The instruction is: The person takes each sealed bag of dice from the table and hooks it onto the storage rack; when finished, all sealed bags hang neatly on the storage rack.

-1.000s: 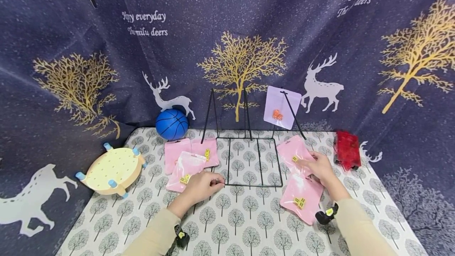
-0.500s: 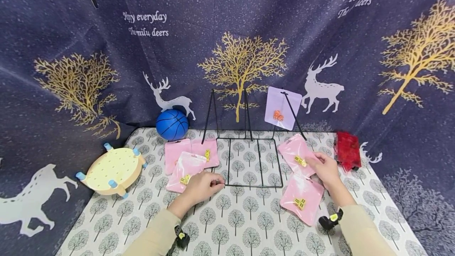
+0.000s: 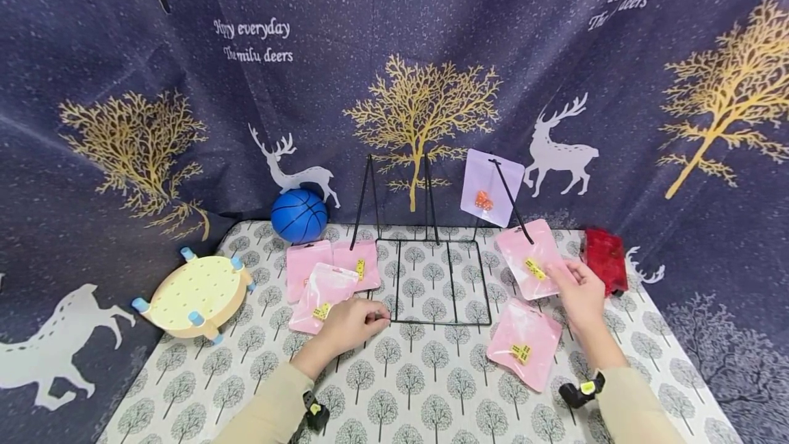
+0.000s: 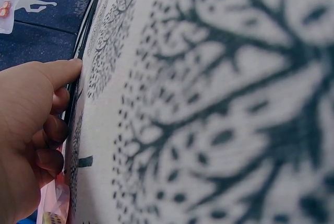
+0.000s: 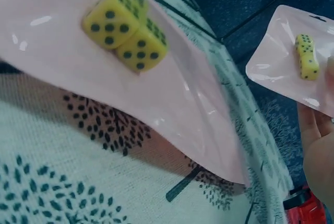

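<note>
My right hand pinches a pink zip pouch with yellow dice by its right edge. The pouch is raised off the table, upright, its hang hole beside the lower tip of the right hook. A black wire rack stands mid-table with three slanted hooks. On its right hook hangs a lilac pouch with orange dice. My left hand grips the rack's front left corner; in the left wrist view its index finger lies against the wire. Another pink pouch with yellow dice lies below my right hand.
Three pink pouches lie overlapping left of the rack. Behind them sits a blue basketball. A round cream stool, legs up, is at far left. A red toy vehicle stands at right. A deer-print curtain hangs behind.
My right hand has lifted the pink pouch from the table, moving it right and turning it upright toward the right hook. The left hand stays on the rack's corner.
</note>
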The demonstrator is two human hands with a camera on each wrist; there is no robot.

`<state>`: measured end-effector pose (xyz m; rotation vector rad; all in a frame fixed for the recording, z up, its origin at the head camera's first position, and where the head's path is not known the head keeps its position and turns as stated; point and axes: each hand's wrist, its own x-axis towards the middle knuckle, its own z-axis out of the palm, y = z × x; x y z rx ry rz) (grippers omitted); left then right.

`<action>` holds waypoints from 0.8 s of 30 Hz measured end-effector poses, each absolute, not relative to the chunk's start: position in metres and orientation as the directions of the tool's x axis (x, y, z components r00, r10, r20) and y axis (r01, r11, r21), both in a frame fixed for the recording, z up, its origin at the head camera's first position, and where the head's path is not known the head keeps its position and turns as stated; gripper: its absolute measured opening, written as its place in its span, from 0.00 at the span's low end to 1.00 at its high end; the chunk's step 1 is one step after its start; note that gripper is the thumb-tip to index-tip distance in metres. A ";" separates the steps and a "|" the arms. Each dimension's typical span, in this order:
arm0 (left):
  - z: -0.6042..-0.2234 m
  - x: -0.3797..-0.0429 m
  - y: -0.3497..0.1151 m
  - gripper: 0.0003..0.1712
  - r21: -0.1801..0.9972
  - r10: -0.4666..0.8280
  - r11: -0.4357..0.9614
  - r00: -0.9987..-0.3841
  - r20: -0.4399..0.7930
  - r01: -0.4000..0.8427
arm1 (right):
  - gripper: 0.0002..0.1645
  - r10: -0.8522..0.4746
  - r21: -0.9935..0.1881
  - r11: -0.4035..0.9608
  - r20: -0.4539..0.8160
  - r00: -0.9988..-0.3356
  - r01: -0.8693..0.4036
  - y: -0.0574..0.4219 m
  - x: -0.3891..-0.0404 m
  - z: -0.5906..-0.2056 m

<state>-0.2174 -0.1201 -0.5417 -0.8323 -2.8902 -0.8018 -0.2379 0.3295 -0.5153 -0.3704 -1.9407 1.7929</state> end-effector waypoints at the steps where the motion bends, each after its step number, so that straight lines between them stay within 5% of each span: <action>1: -0.542 -0.217 -0.120 0.04 0.470 0.489 0.725 -0.856 0.165 0.504 | 0.14 0.501 -0.988 0.066 0.154 -0.852 -0.139 0.329 -0.237 -0.513; 14: -0.539 -0.218 -0.120 0.04 0.473 0.501 0.710 -0.846 0.180 0.521 | 0.06 0.350 -0.900 -0.211 0.293 -0.890 -0.380 0.318 -0.202 -0.496; 24: -0.538 -0.215 -0.120 0.05 0.471 0.495 0.720 -0.853 0.166 0.510 | 0.15 0.148 -0.761 -0.467 0.434 -0.889 -0.449 0.309 -0.176 -0.473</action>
